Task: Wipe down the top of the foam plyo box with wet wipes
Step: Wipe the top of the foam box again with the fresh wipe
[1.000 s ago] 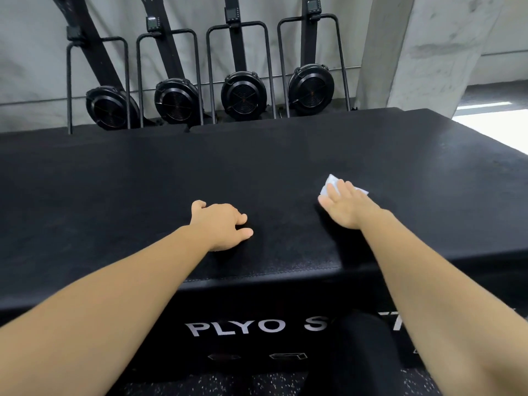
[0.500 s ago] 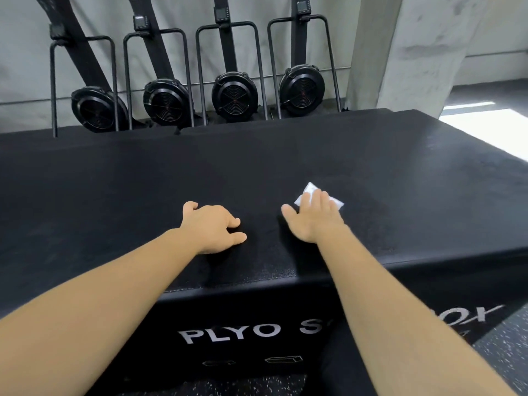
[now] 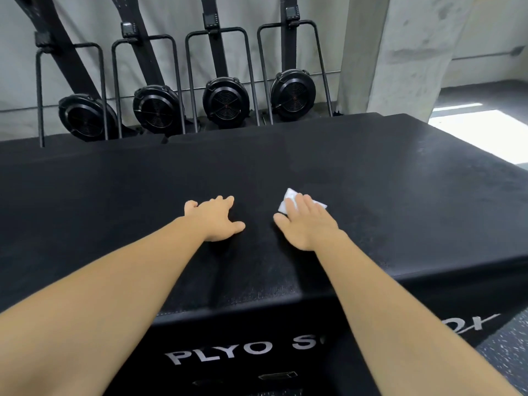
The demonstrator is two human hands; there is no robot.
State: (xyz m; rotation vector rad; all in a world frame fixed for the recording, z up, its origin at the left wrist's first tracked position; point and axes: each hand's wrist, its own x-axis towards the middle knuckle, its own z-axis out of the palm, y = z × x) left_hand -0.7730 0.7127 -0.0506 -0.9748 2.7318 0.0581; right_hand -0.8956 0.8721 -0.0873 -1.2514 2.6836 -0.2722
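A large black foam plyo box (image 3: 385, 201) fills the middle of the view, with white "PLYO" lettering on its front face. A folded white wet wipe (image 3: 287, 202) lies flat on its top, a little right of centre. My right hand (image 3: 307, 224) presses flat on the wipe with straight fingers and covers most of it. My left hand (image 3: 217, 220) rests palm down on the bare box top just to the left, fingers spread, holding nothing.
Several black fan-wheel rowing machines (image 3: 224, 100) stand upright against the grey wall behind the box. A concrete pillar (image 3: 400, 52) rises at the back right. Speckled floor (image 3: 511, 338) shows at the lower right, beside the box's front corner.
My right hand slid the wipe leftward toward my left hand over the box top. My left hand stayed in place and its fingers uncurled to lie flatter.
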